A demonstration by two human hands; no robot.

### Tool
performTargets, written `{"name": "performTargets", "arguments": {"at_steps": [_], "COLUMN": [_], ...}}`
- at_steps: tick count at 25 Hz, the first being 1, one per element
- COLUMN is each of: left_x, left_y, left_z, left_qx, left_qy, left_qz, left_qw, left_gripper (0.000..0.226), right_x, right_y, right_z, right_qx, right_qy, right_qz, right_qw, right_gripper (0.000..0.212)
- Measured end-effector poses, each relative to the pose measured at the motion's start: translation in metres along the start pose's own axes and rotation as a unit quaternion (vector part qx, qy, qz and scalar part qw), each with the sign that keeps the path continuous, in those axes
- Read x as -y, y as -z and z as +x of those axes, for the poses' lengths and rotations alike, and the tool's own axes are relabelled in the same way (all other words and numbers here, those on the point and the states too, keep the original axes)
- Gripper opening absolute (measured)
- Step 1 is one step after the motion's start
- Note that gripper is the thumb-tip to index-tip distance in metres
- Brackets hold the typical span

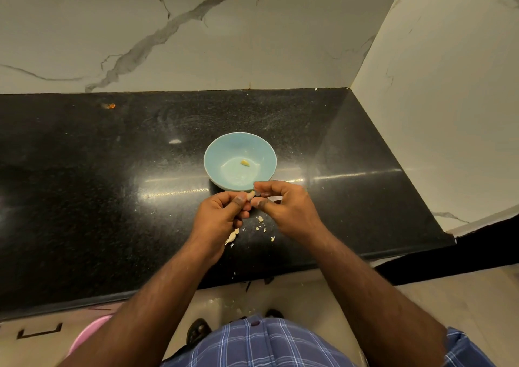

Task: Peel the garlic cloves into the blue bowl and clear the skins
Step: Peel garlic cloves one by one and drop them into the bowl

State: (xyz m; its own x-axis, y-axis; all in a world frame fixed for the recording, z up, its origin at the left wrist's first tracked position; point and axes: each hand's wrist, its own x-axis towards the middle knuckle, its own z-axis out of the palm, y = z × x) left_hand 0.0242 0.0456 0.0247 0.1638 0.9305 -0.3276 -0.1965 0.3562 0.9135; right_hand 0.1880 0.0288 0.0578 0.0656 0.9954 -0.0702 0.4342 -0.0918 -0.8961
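I have both hands together over the black tabletop (84,170), just on the near side of the blue bowl (222,153). My left hand (222,218) has its fingers (240,199) curled in, thumb and forefinger pinching a garlic clove (250,195). My right hand (283,206) meets it from the other side, its fingers also bent, with thumb and forefinger tips pressed against the same clove. Whether the right is pulling skin or only steadying the clove, I cannot tell; the clove is small and mostly covered by fingertips.

The bowl stands upright on the tabletop, its near rim just beyond my knuckles. Inside it lies one peeled clove (245,162), yellowish, a little right of the middle of the bottom.

Pale skins (261,224) lie scattered on the tabletop under and between my wrists, with a larger piece showing beside my left wrist and a few flecks nearer the front edge. A small orange speck (109,105) sits far off to the left, near the marble wall (196,43).
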Motion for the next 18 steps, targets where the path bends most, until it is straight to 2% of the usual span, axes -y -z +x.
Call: {"name": "performTargets", "arguments": {"at_steps": [2, 7, 12, 15, 18], "left_x": [-0.002, -0.006, -0.004, -0.002, -0.003], "left_y": [-0.002, -0.005, -0.011, -0.009, -0.006], "left_z": [-0.001, -0.003, -0.004, -0.004, -0.002], "left_qx": [0.003, 0.004, -0.005, -0.003, -0.005], "left_qy": [-0.004, -0.009, -0.026, -0.032, -0.037], "left_qz": [0.0, -0.01, -0.023, -0.027, -0.026], "left_qw": [1.0, 1.0, 0.999, 0.999, 0.999], "left_gripper": [0.021, 0.019, 0.02, 0.019, 0.019], "right_x": [0.003, 0.0, -0.001, 0.002, 0.005], "right_y": [-0.006, -0.013, -0.014, -0.011, -0.007], "right_z": [0.0, 0.0, 0.001, 0.003, 0.002], "right_qx": [0.003, -0.053, -0.06, -0.034, 0.0], "right_qy": [0.01, 0.023, 0.024, 0.007, -0.015], "right_qz": [0.005, 0.075, 0.111, 0.138, 0.174], "right_qw": [1.0, 0.995, 0.992, 0.99, 0.985], "right_gripper": [0.03, 0.013, 0.011, 0.014, 0.028]}}
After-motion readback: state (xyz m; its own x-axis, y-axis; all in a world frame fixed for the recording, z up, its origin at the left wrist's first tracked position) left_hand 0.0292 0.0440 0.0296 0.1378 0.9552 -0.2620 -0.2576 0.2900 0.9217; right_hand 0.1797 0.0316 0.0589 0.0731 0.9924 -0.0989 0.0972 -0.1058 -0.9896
